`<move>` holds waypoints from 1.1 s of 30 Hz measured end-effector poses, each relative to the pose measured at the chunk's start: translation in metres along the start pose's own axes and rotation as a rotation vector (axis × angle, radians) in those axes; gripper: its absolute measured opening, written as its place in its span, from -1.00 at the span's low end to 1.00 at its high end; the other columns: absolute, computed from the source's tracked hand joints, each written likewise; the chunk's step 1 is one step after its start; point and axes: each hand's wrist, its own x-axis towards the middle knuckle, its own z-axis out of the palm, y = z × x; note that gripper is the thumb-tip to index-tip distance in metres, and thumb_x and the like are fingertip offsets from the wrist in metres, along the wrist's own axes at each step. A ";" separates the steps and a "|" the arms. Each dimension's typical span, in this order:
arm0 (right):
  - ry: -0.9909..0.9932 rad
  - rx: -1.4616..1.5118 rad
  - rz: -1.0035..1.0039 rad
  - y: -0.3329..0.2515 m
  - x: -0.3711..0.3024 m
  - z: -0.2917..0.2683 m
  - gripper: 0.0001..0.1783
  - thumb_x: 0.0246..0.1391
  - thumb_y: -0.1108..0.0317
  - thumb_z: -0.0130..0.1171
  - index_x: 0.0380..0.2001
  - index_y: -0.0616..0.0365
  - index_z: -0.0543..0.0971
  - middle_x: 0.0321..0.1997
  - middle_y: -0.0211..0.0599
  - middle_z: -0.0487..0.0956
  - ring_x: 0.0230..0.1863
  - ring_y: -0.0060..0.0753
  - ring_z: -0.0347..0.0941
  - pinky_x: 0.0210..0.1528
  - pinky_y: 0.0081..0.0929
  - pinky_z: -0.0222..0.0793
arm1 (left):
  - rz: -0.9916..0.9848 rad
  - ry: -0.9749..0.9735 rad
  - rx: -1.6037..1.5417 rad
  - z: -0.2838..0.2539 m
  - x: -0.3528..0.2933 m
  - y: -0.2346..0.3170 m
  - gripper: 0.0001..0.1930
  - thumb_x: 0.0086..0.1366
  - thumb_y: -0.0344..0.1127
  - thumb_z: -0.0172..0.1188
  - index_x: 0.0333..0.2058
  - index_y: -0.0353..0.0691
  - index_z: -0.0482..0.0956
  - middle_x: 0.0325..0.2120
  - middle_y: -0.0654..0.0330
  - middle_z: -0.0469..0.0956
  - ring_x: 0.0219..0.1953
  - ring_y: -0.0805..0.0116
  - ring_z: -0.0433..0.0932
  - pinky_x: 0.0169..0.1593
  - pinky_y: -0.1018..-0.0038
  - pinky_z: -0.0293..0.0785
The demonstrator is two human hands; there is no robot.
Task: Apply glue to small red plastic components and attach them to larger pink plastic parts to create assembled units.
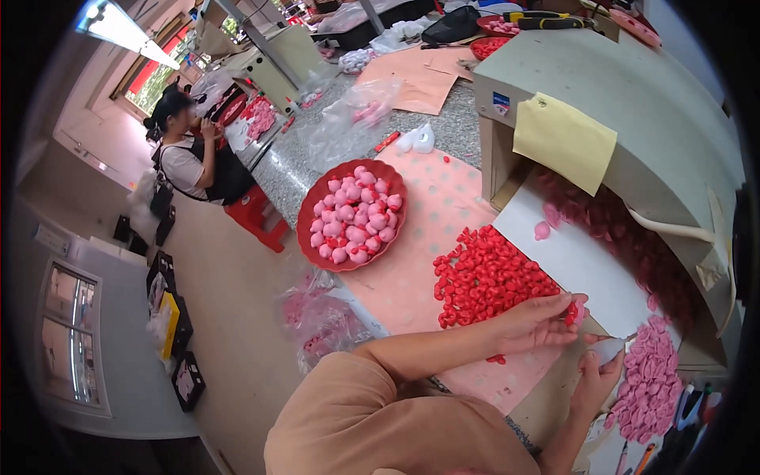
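Between the fingertips of my left hand (540, 323) is a small pink-and-red piece (575, 313), partly covered by the fingers. Just beside it, my right hand (595, 381) is closed around a small whitish, translucent object (607, 348) with a thin tip, its kind unclear. A heap of glossy red pieces (491, 273) lies on a pink dotted cloth (443, 190) beyond my left forearm. Right of my right hand spreads a pile of flat pink pieces (649, 380). Farther left stands a red scalloped bowl (303, 214) filled with round pink pieces bearing red parts.
A grey arched housing (633, 103) with a yellow paper (566, 141) rises at right, pink pieces on a white surface (570, 253) beneath it. Pens and tools (689, 419) lie lower right. Clear plastic bags (352, 119) cover the stone counter. Another person (194, 158) sits at far left.
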 end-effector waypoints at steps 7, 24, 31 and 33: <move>0.021 0.196 -0.069 0.013 0.010 -0.008 -0.70 0.02 0.44 -0.01 -0.14 0.26 0.32 -0.48 -0.35 0.40 -0.61 -0.67 0.17 -0.57 -0.73 0.08 | 0.027 -0.059 0.110 0.005 0.000 0.005 -0.53 0.34 -0.23 -0.03 0.18 -0.19 0.17 -0.16 0.31 0.45 -0.20 0.52 0.49 -0.05 0.46 0.49; -0.059 0.407 -0.102 0.006 0.006 0.000 -0.53 0.20 -0.10 -0.16 -0.31 0.16 0.30 -0.70 -0.55 0.10 -0.68 -0.70 -0.01 -0.61 -0.71 -0.11 | 0.027 -0.049 0.008 0.003 -0.001 0.004 -0.63 0.32 -0.16 0.00 0.06 -0.12 0.31 -0.19 0.32 0.48 -0.16 0.49 0.48 -0.05 0.43 0.47; 0.112 0.571 -0.069 -0.002 0.004 -0.005 -0.52 0.19 -0.08 -0.12 -0.32 0.19 0.34 -0.63 -0.52 0.13 -0.63 -0.69 0.01 -0.57 -0.70 -0.06 | -0.050 0.000 0.005 0.014 -0.008 -0.001 -0.67 0.32 -0.13 0.02 -0.02 -0.11 0.36 -0.23 0.35 0.46 -0.22 0.53 0.47 -0.08 0.45 0.48; 0.113 0.577 -0.079 -0.007 0.004 -0.007 -0.51 0.19 -0.10 -0.13 -0.32 0.20 0.35 -0.62 -0.50 0.17 -0.62 -0.68 0.02 -0.56 -0.70 -0.04 | -0.060 0.001 0.011 0.013 -0.010 -0.008 -0.69 0.32 -0.13 0.01 -0.04 -0.11 0.38 -0.25 0.35 0.47 -0.23 0.53 0.47 -0.09 0.45 0.48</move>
